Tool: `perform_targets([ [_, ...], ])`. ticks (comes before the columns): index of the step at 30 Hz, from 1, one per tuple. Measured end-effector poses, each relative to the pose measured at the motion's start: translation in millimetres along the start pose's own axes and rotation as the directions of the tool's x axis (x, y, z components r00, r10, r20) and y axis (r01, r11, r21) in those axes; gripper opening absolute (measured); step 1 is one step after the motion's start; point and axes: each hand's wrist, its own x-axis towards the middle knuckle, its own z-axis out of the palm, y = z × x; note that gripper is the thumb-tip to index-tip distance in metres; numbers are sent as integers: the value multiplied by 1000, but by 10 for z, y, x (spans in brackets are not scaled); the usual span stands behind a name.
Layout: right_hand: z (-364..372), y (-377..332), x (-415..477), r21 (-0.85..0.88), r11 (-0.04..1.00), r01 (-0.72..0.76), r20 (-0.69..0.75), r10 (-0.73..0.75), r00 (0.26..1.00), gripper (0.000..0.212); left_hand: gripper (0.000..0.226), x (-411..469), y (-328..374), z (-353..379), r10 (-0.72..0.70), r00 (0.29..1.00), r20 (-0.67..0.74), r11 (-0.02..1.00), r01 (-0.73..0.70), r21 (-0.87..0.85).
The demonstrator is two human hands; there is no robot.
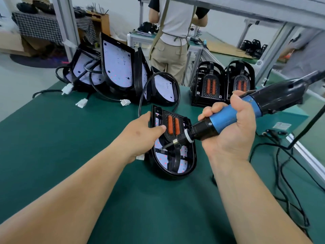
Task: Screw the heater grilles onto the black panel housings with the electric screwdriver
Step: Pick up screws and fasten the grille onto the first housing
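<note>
At the middle of the green table (70,138), the left hand (142,132) grips the left edge of the panel housing (175,164), thumb laid on the heater grille (173,125). The right hand (228,127) is wrapped round the electric screwdriver (249,106), its bit down inside the housing just near of the grille. Loose housings (117,67) lean far left; stacked finished units (209,85) stand far right.

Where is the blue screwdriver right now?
In the head view, the right hand grips the electric screwdriver right of centre, its tip on the black panel housing that the left hand holds on the green table.
</note>
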Motion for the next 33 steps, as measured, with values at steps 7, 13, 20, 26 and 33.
perform_targets([
  [7,36,8,-12,-7,1000,-2,14,2,1000,16,80,-2,4,51,11,999,-42,1000,-11,11],
  [13,204,14,-85,-101,989,106,175,-87,981,20,60,4,2,71,48,994,-95,997,-42,59],
  [20,254,40,-200,-186,964,190,254,-140,957,31,46,-10,19,104,61,989,-134,997,-55,50],
  [26,211,30,-206,-156,973,171,215,-135,967,21,16,-58,50,110,81,985,-154,996,-76,39],
  [33,250,34,-208,-145,974,172,203,-140,969,19,20,-41,52,115,91,984,-152,996,-87,34],
])
